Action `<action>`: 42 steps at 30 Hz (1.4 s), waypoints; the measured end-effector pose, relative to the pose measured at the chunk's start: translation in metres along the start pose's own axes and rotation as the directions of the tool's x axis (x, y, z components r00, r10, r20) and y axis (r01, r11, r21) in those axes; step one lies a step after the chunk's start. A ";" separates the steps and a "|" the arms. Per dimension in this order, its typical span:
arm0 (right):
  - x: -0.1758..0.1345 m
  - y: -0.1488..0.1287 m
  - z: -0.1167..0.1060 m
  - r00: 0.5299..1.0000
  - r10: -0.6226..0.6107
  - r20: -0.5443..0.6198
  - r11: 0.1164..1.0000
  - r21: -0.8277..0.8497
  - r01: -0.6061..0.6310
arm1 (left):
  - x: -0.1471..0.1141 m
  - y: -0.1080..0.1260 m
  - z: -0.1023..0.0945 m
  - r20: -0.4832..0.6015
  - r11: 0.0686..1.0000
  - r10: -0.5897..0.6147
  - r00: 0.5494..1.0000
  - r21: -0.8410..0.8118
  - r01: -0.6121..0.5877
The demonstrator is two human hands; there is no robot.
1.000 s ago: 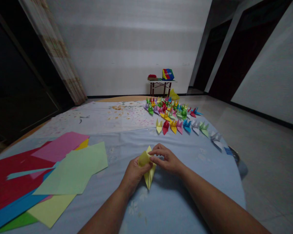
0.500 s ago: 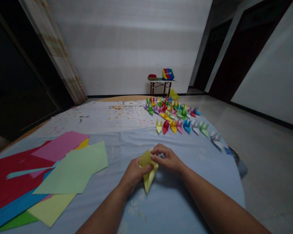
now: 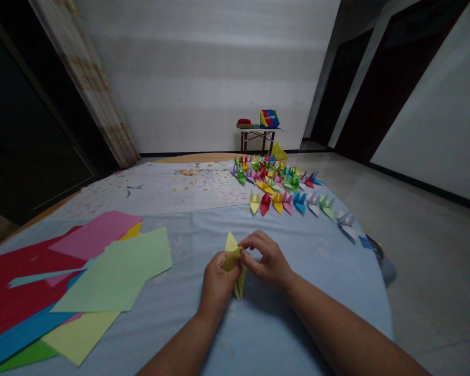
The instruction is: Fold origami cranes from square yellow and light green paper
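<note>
A partly folded yellow origami paper (image 3: 231, 244) is held just above the blue tablecloth, one point upward and narrow points downward. My left hand (image 3: 218, 277) is closed round its middle, with the thumb pressed over the front. From the right, my right hand (image 3: 267, 259) pinches the paper's upper right edge between thumb and fingertips. The fingers hide part of the folds. Beyond my hands, a row of finished paper cranes (image 3: 278, 202) in several colours stands on the table.
Loose coloured sheets, with a pale green sheet (image 3: 113, 277) on top, overlap at the left. More paper cranes (image 3: 262, 172) crowd the table's far right. Blue cloth (image 3: 180, 334) covers the near tabletop, whose rounded edge curves along the right. A small stand (image 3: 258, 130) with a colourful box is by the wall.
The paper has turned in my hands; a pointed tip now rises at the top where a broad flap was. My left hand has rotated more upright, while my right hand has barely moved.
</note>
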State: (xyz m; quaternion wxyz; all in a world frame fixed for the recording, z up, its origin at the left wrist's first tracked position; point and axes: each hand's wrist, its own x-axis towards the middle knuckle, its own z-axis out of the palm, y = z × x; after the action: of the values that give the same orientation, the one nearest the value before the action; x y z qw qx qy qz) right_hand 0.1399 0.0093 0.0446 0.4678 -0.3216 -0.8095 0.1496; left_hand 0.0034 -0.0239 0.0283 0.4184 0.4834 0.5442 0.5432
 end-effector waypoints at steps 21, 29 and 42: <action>0.004 0.007 -0.007 0.985 0.117 0.124 0.975 0.175 -0.138 | 0.009 -0.001 -0.004 0.321 0.931 -0.219 0.922 -0.214 0.296; 0.003 0.018 -0.003 0.928 0.300 0.221 0.855 0.368 -0.364 | 0.006 0.003 -0.006 0.449 0.920 -0.238 0.861 -0.180 0.348; 0.002 0.029 0.005 0.766 0.553 0.328 0.515 0.588 -0.624 | 0.008 0.001 -0.008 0.454 0.959 -0.198 0.869 -0.093 0.267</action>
State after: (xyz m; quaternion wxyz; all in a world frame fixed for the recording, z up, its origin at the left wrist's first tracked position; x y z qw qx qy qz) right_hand 0.1458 0.0328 0.0276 0.4309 -0.3789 -0.5641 0.5938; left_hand -0.0060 -0.0181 0.0298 0.6286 0.4909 0.4468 0.4053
